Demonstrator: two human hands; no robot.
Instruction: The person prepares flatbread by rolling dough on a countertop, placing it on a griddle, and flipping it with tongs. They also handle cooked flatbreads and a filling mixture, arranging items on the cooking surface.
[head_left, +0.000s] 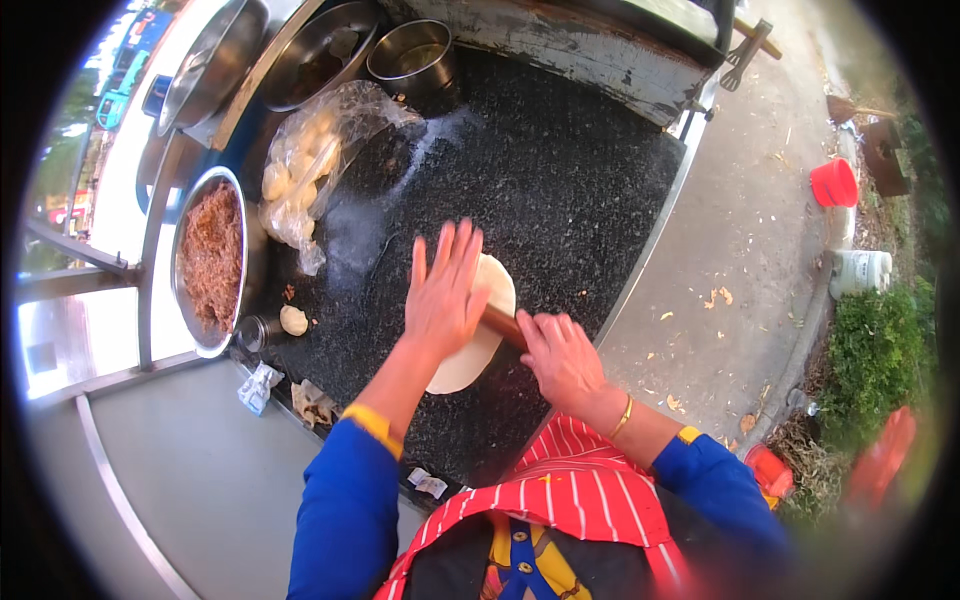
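Note:
A flat oval of rolled dough (466, 369) lies on the black speckled countertop (540, 187). Across it slants a brown wooden rolling pin (504, 325). My left hand (444, 296) rests on the pin's far end with its fingers stretched out and covers that end and part of the dough. At the near end, my right hand (561, 358) has its fingers curled over the pin. Left of my hands sit a small dough ball (293, 320) and a lidded jar (255, 333). A clear plastic bag (304, 169) holding several dough balls lies farther up, beside scattered flour (356, 229).
A metal bowl (176, 281) of reddish-brown filling stands at the left edge. Metal bowls (281, 94) and a steel pot (420, 75) stand at the far left corner. Crumpled wrappers (311, 403) lie along the near left edge. Beyond the counter's right edge are pavement and a red bucket (834, 183).

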